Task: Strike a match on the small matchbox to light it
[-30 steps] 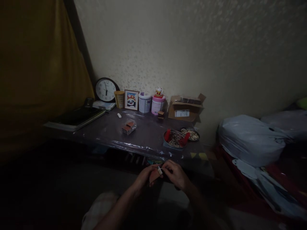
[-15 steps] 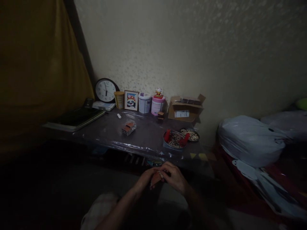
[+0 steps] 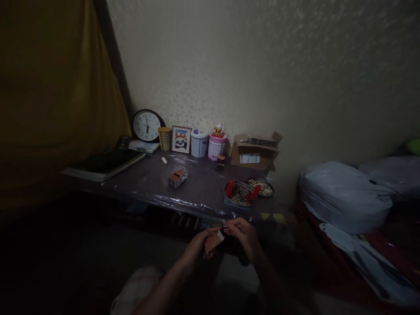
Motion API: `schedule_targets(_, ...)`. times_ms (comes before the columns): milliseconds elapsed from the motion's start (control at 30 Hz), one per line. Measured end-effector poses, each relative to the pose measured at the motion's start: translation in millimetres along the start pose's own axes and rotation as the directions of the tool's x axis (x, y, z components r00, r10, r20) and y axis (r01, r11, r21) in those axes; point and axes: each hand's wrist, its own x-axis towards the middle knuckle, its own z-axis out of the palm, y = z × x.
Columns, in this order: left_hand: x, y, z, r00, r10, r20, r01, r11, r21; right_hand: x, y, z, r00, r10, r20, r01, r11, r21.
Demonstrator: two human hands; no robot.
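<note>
My left hand (image 3: 201, 245) is closed around a small reddish-brown matchbox (image 3: 214, 241), tilted, its pale inner tray showing at the upper right end. Just right of it, my right hand (image 3: 243, 234) pinches a thin matchstick (image 3: 225, 226), whose tip points left towards the box. Both hands are in front of the table's near edge. Beyond them on the table (image 3: 200, 186) sits a round dish (image 3: 241, 194) of small loose bits with two red pieces at its rim. Behind it is a second dish (image 3: 262, 187) full of pale matchsticks.
A clear-wrapped stack of matchboxes (image 3: 177, 176) lies mid-table, more small boxes (image 3: 221, 160) by the pink tub (image 3: 217, 148). An open carton (image 3: 254, 158), white tub (image 3: 199, 144), picture frame (image 3: 181, 140), yellow cup (image 3: 165, 139) and clock (image 3: 147, 126) line the wall. White bags (image 3: 344, 192) are at right.
My right hand has drawn away from the matchbox to the right, a matchstick now showing in its fingers. The box's open end is more exposed. The view has shifted slightly.
</note>
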Motion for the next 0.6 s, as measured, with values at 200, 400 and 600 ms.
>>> schedule_targets(200, 1.7, 1.3, 1.5, 0.997, 0.064, -0.051, -0.067, 0.996, -0.064, -0.1, 3.1, 5.7, 0.998, -0.049, -0.035, 0.048, 0.998, -0.046)
schedule_targets(400, 9.9, -1.8, -1.5, 0.972, 0.184, -0.147, -0.194, 0.979, -0.056, -6.3, 18.3, 13.9, 0.965, -0.256, 0.060, 0.261, 0.898, -0.353)
schedule_targets(600, 11.1, 2.5, -7.4, 0.899, 0.378, -0.223, -0.366, 0.926, 0.092, -17.5, 25.9, 28.2, 0.894, -0.428, 0.131, 0.412, 0.673, -0.614)
